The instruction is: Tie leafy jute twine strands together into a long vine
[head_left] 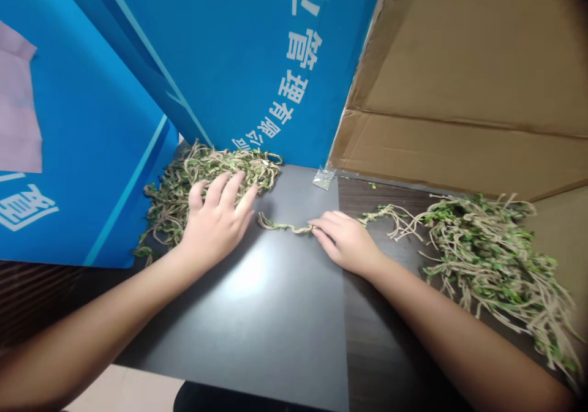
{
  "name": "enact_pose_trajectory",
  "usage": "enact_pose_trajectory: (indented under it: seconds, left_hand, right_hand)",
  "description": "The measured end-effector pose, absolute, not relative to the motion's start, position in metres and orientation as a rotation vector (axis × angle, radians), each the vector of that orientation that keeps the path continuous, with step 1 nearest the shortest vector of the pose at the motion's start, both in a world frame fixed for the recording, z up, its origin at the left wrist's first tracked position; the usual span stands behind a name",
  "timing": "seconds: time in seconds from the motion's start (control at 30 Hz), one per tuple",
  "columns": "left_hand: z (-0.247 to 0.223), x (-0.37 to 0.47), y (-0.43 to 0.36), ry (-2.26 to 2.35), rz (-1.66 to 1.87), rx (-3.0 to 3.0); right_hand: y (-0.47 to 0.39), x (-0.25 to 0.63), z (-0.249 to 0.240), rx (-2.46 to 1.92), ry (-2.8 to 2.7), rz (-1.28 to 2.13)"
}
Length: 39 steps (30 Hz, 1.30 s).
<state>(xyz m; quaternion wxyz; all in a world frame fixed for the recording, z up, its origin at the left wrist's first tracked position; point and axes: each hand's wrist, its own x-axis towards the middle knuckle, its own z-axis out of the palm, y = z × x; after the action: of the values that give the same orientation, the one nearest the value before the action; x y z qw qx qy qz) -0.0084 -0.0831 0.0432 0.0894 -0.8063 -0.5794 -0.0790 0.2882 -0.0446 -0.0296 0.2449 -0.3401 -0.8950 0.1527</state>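
My right hand (345,240) pinches a twine cord with small green leaves (281,225) against the dark table. One end of this cord curls out to the left of the fingers, while the other runs right with loose frayed strands. My left hand (219,219) is raised with spread fingers in front of a heap of leafy twine cords (197,170) at the left; whether the fingertips touch the heap I cannot tell. A second tangled heap of leafy twine (491,259) lies at the right, beyond my right forearm.
Blue panels with white characters (257,51) stand behind and at the left. Brown cardboard (463,93) walls off the back right. A small clear plastic packet (323,178) lies near the back edge of the grey mat (275,338). Pinkish paper (18,100) hangs on the left panel.
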Motion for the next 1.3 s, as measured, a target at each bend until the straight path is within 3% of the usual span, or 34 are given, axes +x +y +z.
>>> enact_pose_trajectory:
  seconds: [0.2, 0.4, 0.77, 1.07, 1.3]
  left_hand:
    - [0.040, 0.052, -0.091, -1.471, -0.986, -2.893]
    - [-0.004, 0.074, -0.075, -1.638, -1.284, -3.007]
    - [-0.004, 0.058, -0.070, -1.482, -1.325, -3.093]
    - [-0.004, 0.060, -0.066, -1.571, -1.363, -3.184]
    - [-0.004, 0.058, -0.065, -1.535, -1.319, -3.250]
  right_hand:
    - [-0.043, 0.288, -0.029, -0.808, -2.326, 0.355]
    - [-0.041, 0.288, -0.025, -0.669, -2.177, 0.315]
    - [-0.048, 0.290, -0.024, -0.629, -2.219, 0.380]
    - [-0.047, 0.295, -0.016, -0.708, -2.202, 0.626]
    - [-0.051, 0.298, -0.021, -0.799, -2.308, 0.550]
